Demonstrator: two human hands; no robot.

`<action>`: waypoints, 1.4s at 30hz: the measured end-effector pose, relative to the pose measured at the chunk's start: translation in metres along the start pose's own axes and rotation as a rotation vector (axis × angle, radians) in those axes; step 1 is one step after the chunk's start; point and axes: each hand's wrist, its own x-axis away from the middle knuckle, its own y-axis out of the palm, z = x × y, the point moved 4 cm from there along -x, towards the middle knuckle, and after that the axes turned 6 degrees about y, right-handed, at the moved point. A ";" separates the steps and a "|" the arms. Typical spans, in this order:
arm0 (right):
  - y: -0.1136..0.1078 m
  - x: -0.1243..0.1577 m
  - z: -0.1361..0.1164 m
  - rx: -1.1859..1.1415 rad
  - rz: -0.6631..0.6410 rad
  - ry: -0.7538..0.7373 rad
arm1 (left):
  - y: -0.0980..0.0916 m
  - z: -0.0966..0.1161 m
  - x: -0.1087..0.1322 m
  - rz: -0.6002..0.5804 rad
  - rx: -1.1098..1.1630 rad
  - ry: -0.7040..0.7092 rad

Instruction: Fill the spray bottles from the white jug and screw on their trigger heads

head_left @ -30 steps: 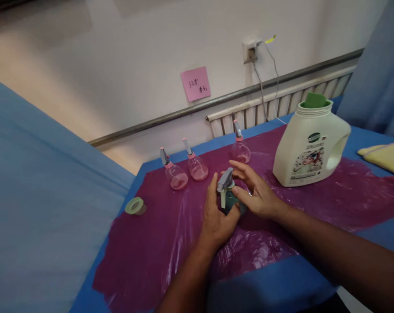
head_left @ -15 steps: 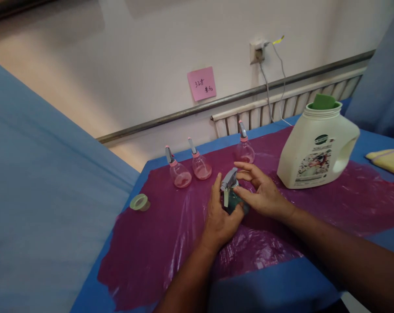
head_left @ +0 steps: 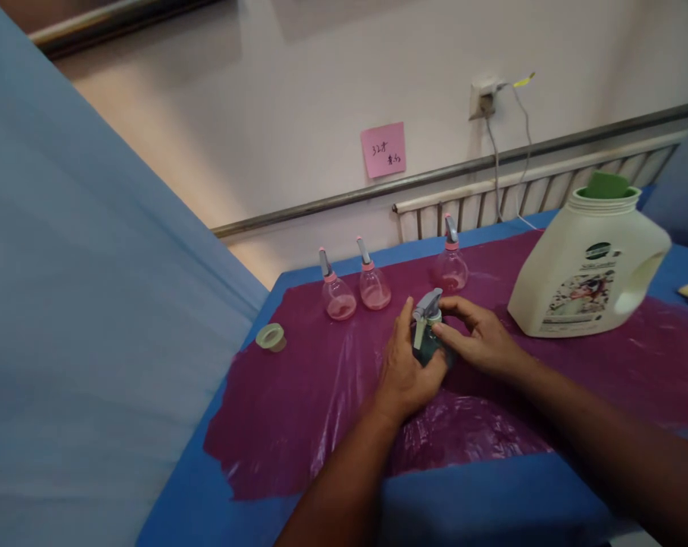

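A small dark green spray bottle [head_left: 425, 351] with a grey trigger head [head_left: 429, 302] and a pale trigger stands between my hands on purple plastic sheeting [head_left: 281, 410]. My left hand [head_left: 406, 372] wraps around its body from the left, hiding much of it. From the right, my right hand [head_left: 484, 338] has thumb and forefinger closed around the collar just under the head. Behind stand clear spray bottles with pink collars and pinkish liquid: one at the left [head_left: 340, 302], one beside it [head_left: 374, 290], and one farther right [head_left: 452, 270].
A large cream detergent jug [head_left: 583, 296] with a green scoop [head_left: 606, 184] in its mouth stands at the right. A small pale green cup [head_left: 270, 336] sits at the left. Blue curtain [head_left: 93, 304] hangs at the left; a radiator [head_left: 481, 201] runs behind the table.
The view has shifted left, so everything sits farther right. My right hand's fingers have come in from spread beside the head to closed at the collar. My left hand keeps its hold.
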 end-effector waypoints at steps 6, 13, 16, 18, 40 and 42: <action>-0.003 0.000 -0.011 0.046 0.020 -0.017 | -0.001 -0.004 0.001 -0.036 0.041 0.058; -0.002 -0.006 -0.020 0.084 0.039 0.040 | -0.009 -0.020 -0.002 0.170 0.077 -0.034; -0.005 -0.009 -0.028 0.118 -0.020 0.063 | -0.012 -0.023 -0.004 0.250 0.095 -0.090; -0.007 -0.011 -0.035 0.118 -0.129 0.041 | -0.012 -0.025 -0.006 0.279 0.128 -0.110; 0.023 -0.158 0.001 0.418 0.346 0.233 | -0.016 -0.042 -0.020 0.540 0.387 -0.199; 0.029 -0.168 0.011 0.449 0.372 0.257 | -0.015 -0.043 -0.019 0.536 0.384 -0.190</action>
